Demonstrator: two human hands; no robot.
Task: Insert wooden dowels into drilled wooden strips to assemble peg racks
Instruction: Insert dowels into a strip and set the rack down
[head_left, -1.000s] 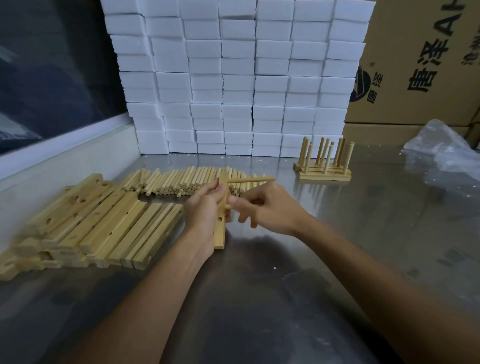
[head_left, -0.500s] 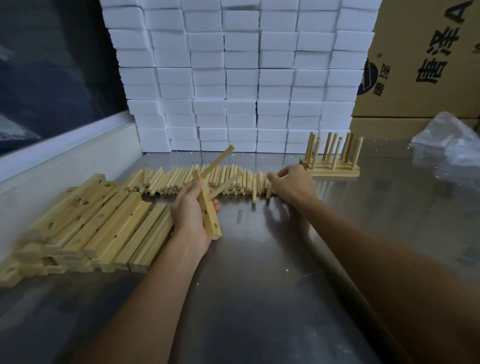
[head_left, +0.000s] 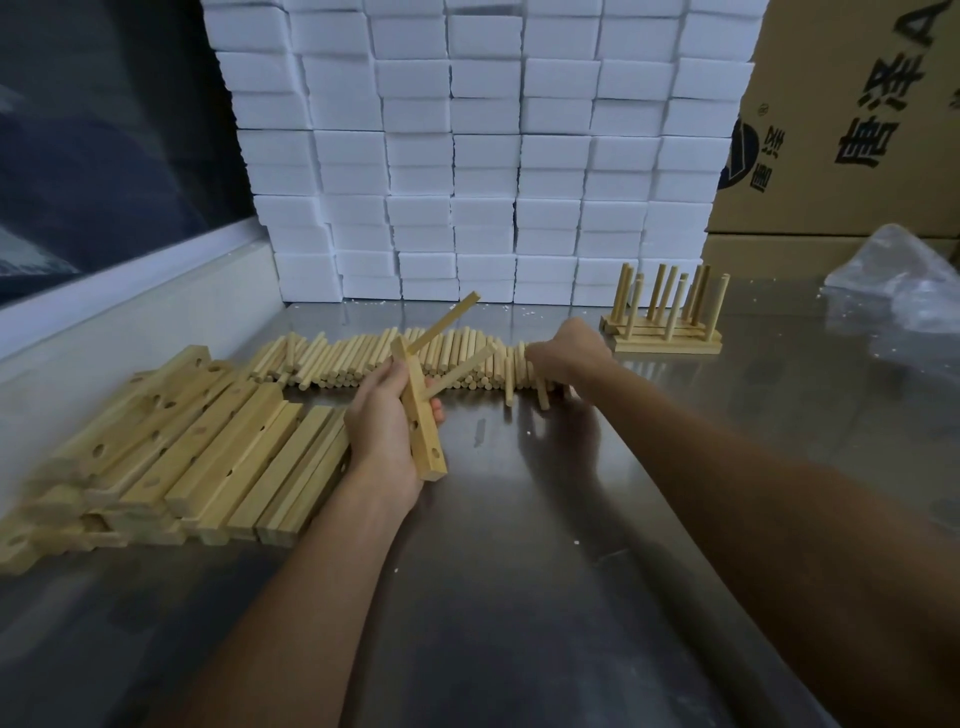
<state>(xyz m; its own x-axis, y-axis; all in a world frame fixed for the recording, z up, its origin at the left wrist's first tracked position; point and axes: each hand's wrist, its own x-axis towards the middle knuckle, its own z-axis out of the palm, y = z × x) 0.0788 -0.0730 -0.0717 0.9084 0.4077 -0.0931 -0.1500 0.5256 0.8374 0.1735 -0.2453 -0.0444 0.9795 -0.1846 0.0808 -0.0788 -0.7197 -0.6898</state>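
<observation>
A small packing workshop is showing itself: steel bench (head_left: 571, 519), stacked white boxes (head_left: 483, 156), cartons (head_left: 857, 130), piled strips (head_left: 182, 447) and dowels (head_left: 374, 358).

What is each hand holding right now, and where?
The left hand grips a drilled wooden strip around its middle. The right hand reaches into the loose dowels; any hold is hidden.

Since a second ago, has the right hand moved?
Yes. The right hand has left the strip held by the left hand and reached away to the dowel row, closer to the finished racks.

Pale matt wood dowels (head_left: 363, 358), glossy steel table (head_left: 519, 571) — white foam blocks (head_left: 483, 156)
</observation>
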